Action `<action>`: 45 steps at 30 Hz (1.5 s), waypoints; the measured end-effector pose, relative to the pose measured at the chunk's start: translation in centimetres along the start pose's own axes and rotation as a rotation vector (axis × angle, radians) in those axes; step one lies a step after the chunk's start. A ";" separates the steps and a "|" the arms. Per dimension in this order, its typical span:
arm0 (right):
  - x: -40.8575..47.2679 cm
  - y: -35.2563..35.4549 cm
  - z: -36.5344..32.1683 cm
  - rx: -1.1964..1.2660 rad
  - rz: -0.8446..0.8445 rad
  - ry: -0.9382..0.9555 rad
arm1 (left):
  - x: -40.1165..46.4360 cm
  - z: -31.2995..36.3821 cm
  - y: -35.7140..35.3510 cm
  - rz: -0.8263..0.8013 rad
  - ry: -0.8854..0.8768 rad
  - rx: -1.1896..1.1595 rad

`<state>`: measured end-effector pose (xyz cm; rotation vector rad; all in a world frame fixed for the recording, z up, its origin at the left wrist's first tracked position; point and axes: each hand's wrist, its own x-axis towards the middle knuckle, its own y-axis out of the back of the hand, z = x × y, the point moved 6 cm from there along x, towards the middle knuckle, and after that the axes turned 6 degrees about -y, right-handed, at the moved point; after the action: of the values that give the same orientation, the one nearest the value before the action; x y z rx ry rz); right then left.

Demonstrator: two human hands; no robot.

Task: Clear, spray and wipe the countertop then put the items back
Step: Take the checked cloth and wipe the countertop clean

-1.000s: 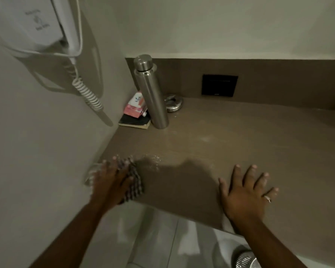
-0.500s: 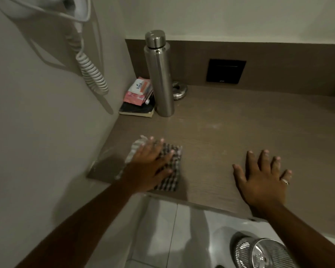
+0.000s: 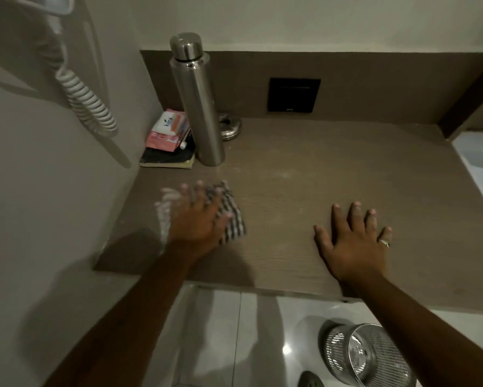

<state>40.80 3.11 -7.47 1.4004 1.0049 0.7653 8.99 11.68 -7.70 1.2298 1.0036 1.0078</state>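
A brown countertop [image 3: 332, 174] runs along the back wall. My left hand [image 3: 198, 219] presses flat on a folded checked cloth [image 3: 233, 216] near the left wall; the cloth's left part is blurred. My right hand [image 3: 354, 241] lies flat on the bare counter, fingers spread, a ring on one finger, holding nothing. In the back left corner stand a steel bottle [image 3: 198, 101], a pink wipes pack [image 3: 169, 129] on a dark notebook [image 3: 167, 160], and a small metal lid [image 3: 230, 128] behind the bottle.
A coiled white cord [image 3: 87, 101] hangs on the left wall. A black wall plate [image 3: 293, 94] sits on the backsplash. A white basin edge [image 3: 477, 163] is at the right. On the tiled floor below stands a perforated steel bin [image 3: 366, 356].
My left hand has slid the cloth from the counter's front left edge toward the back and slightly right. My right hand stays flat in the same spot.
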 end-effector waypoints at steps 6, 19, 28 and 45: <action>0.1 -0.2 0.3 0.009 0.011 0.007 | -4.8 -8.7 2.5 -0.104 -0.241 0.198; 0.2 -0.5 0.2 0.007 0.015 0.016 | -4.1 -10.5 2.4 -0.126 -0.025 0.147; 0.1 -0.1 0.2 0.039 0.014 0.021 | -6.2 -12.9 -0.2 -0.096 -0.071 0.178; 0.3 -0.8 0.3 0.046 0.041 0.050 | -2.7 -11.1 1.5 -0.097 0.018 0.159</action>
<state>41.14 3.21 -8.30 1.4514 1.0411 0.8156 -2.51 11.95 -6.83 1.2908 1.1640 0.8782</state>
